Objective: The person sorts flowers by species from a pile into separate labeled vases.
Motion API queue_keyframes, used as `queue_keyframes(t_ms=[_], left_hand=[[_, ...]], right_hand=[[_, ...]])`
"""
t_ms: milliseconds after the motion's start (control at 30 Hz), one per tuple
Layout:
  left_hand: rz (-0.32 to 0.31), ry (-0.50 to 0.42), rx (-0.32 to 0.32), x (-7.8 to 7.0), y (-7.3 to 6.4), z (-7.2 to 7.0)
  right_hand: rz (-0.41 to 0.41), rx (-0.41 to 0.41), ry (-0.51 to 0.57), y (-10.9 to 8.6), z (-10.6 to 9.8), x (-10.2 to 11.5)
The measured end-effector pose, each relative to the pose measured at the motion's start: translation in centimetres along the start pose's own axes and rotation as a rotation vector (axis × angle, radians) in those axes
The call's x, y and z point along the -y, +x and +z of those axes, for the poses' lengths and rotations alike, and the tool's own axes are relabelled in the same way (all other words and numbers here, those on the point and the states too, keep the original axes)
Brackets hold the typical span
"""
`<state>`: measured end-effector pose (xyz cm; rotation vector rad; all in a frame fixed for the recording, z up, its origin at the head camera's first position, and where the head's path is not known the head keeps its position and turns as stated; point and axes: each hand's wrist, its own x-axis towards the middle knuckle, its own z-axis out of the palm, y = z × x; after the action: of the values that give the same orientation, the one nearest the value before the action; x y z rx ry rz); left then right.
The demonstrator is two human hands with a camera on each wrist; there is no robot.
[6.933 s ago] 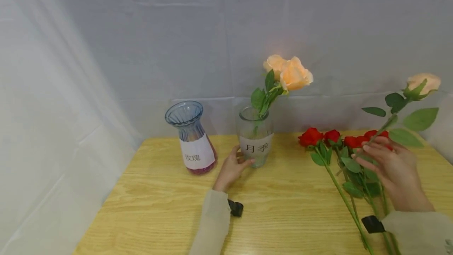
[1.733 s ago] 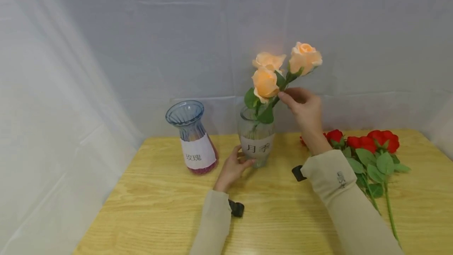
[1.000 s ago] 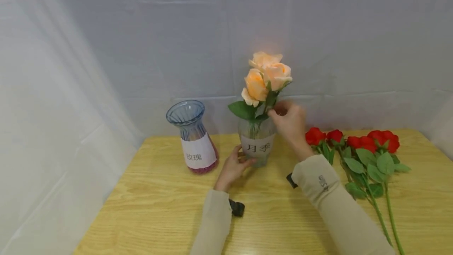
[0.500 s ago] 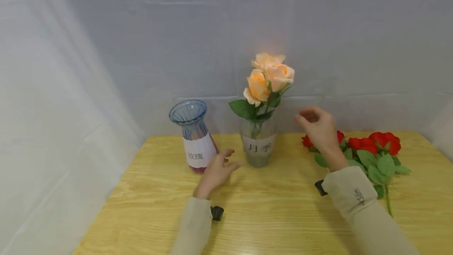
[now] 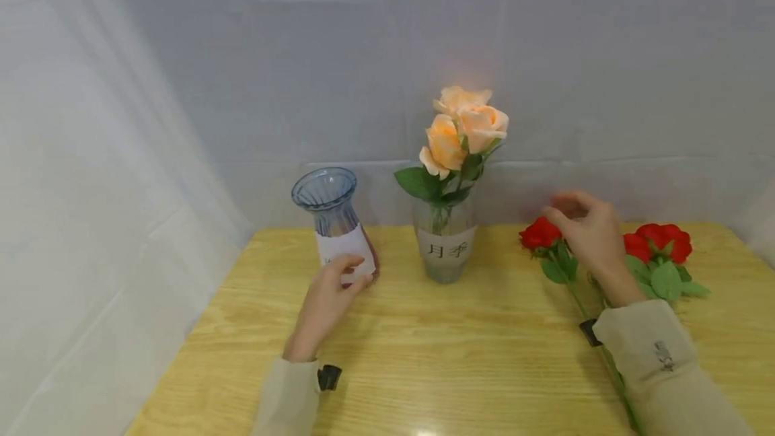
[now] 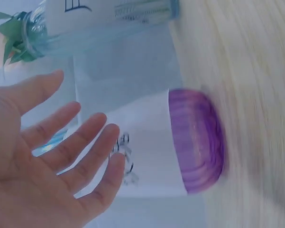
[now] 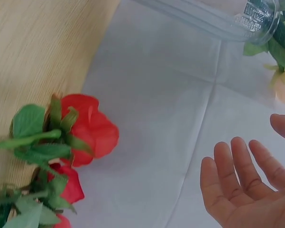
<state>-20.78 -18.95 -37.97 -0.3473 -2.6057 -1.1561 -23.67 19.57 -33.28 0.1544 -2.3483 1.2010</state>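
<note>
My left hand is in front of the blue-and-purple glass vase, fingers loosely bent and holding nothing. In the left wrist view the fingers spread beside that vase's white label, apart from its purple base. My right hand hovers over the red roses lying on the table. Its fingers are relaxed, and the right wrist view shows nothing in the palm. Three peach roses stand in the clear glass vase between my hands, leaning slightly together.
The wooden table ends at a pale cloth backdrop. More red roses lie to the right, their leaves bunched and one long stem reaching the front. My right forearm hides some of them. Both vases carry white paper labels.
The third peach rose went from my right hand into the clear vase and was let go. My left hand released that vase and moved left to the blue-and-purple one; my right moved right, over the red roses.
</note>
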Motion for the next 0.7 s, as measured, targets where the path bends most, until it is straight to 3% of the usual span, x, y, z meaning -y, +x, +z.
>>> queue_keyframes(t_ms=[200, 433, 567, 700], left_hand=[[-0.010, 0.021, -0.135, 0.8, -0.3, -1.3], [-0.044, -0.074, -0.326, 1.9, -0.5, -1.4], [-0.113, -0.087, -0.326, 2.6, -0.5, -1.1], [-0.214, -0.105, -0.224, 3.7, -0.2, -1.3]], right_hand=[[-0.014, -0.016, -0.014, -0.7, -1.0, -0.7], [0.003, -0.031, -0.099, -1.7, -2.7, -2.5], [-0.001, -0.031, -0.142, -1.9, -3.4, -3.3], [0.032, 0.009, -0.205, -2.0, -4.1, -3.8]])
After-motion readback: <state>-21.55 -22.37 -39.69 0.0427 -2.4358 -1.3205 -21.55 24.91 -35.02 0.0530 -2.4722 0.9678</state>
